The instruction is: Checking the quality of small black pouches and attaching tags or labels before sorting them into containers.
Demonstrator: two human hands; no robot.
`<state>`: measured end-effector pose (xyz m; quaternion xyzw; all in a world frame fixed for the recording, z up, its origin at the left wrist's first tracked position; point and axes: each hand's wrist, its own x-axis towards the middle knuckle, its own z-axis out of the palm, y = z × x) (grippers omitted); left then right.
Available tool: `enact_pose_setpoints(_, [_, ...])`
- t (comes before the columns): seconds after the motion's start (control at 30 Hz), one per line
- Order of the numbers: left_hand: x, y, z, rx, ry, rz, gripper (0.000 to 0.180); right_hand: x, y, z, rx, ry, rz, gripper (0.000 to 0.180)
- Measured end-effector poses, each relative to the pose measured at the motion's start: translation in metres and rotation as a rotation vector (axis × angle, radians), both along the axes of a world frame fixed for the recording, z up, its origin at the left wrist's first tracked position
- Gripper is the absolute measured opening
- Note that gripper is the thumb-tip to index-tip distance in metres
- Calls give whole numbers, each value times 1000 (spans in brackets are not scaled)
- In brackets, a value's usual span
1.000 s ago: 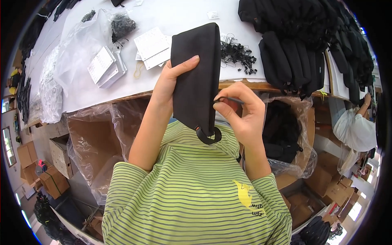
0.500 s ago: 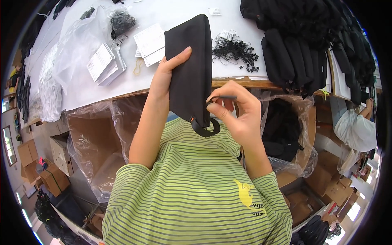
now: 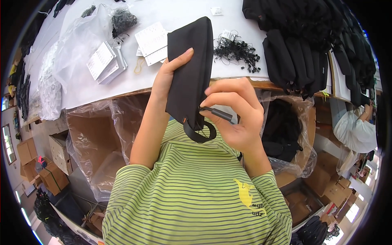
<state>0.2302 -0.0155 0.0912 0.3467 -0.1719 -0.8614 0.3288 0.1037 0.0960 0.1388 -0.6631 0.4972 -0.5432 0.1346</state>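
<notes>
A flat black fabric pouch (image 3: 191, 73) is held up at a tilt over the table's front edge. My left hand (image 3: 166, 78) grips its left side, thumb across the front and the other fingers hidden behind. A short black strap loop (image 3: 200, 139) hangs from the pouch's lower end, beside a tiny orange tag. At the pouch's right edge, my right hand (image 3: 241, 116) pinches a dark zipper pull (image 3: 221, 114) between thumb and forefinger. The pull's grey-black tab points down and to the right across the palm side.
On the white table (image 3: 175, 10) lie folded printed cards (image 3: 104, 63), a heap of black tag strings (image 3: 239, 51) and clear plastic bags (image 3: 77, 49). Black pouches (image 3: 294, 57) are piled at right. Plastic-lined cartons (image 3: 96, 139) stand below the edge. A person in white (image 3: 354, 130) is far right.
My right hand has shifted slightly left against the pouch's edge, and the pull's tab now shows below its forefinger. The pouch has moved slightly downward, its lower end swinging left.
</notes>
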Motion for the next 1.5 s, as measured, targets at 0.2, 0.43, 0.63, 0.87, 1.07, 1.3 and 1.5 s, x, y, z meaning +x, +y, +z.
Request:
enact_pose_setpoints(0.2, [-1,23,15,-224,-6,-63,38,-16,-12,2,66,-132,-327,16])
enact_pose_setpoints(0.43, [9,-12,0,-51,97,43,19,2,9,-1,417,-285,127,15])
enact_pose_setpoints(0.63, [16,-19,-6,10,37,128,21,1,9,-7,332,-256,-97,22])
enact_pose_setpoints(0.87, [6,10,4,-28,-86,212,29,4,18,-11,137,519,-255,50])
enact_pose_setpoints(1.07, [35,20,-17,-461,-368,78,46,-25,16,-37,259,-239,-307,50])
enact_pose_setpoints(1.3, [47,17,4,-1013,-441,15,48,-33,12,-29,360,-755,-83,35])
enact_pose_setpoints(1.5, [48,19,-11,-1030,-410,-24,21,-60,15,-37,312,-444,-83,14])
